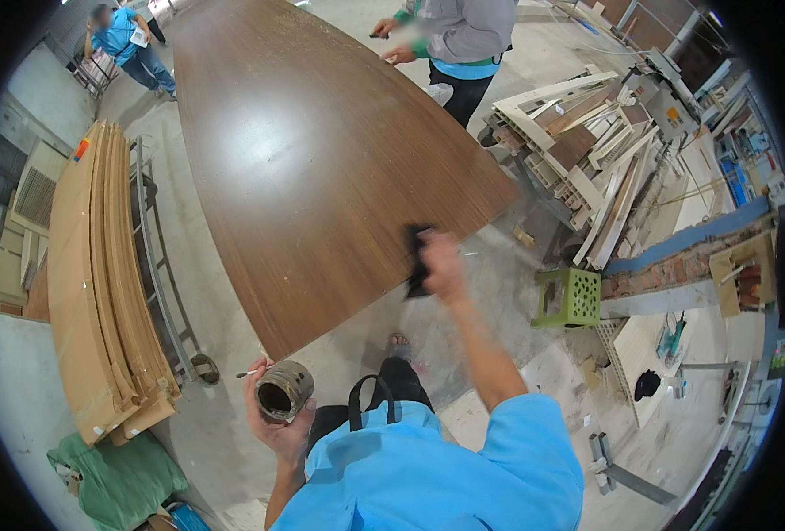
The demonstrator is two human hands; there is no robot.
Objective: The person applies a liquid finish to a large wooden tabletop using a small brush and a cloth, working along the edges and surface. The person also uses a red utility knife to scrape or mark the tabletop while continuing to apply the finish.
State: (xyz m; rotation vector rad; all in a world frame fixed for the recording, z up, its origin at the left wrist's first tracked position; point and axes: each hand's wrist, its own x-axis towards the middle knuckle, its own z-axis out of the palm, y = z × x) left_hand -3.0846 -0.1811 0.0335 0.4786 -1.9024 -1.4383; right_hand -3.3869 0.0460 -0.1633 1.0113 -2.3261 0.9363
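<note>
We have a brown board (348, 190) spread out ahead of both hands, its nearest corner just beyond our left hand (283, 431). We judge the work on it to be under way; its face looks fairly even around a bright glare, so we cannot tell which part is done and which is left. Its long axis runs away from us, leaning leftward of the right hand (445, 270), while its short end slants from near the left hand to past the right. Our right hand, blurred, is bunched round a black cloth (417, 261) that overlaps this end; we cannot tell whether the cloth touches the board. Our left hand curls round a can (295, 379), its dark mouth tipped up toward us, with a thin stick (247, 374) poking out leftward by the fingers. Well beyond our right hand, a co-worker's hand (398, 55) is near the board's right edge. To our right hand's right stands a green stool (580, 296).
</note>
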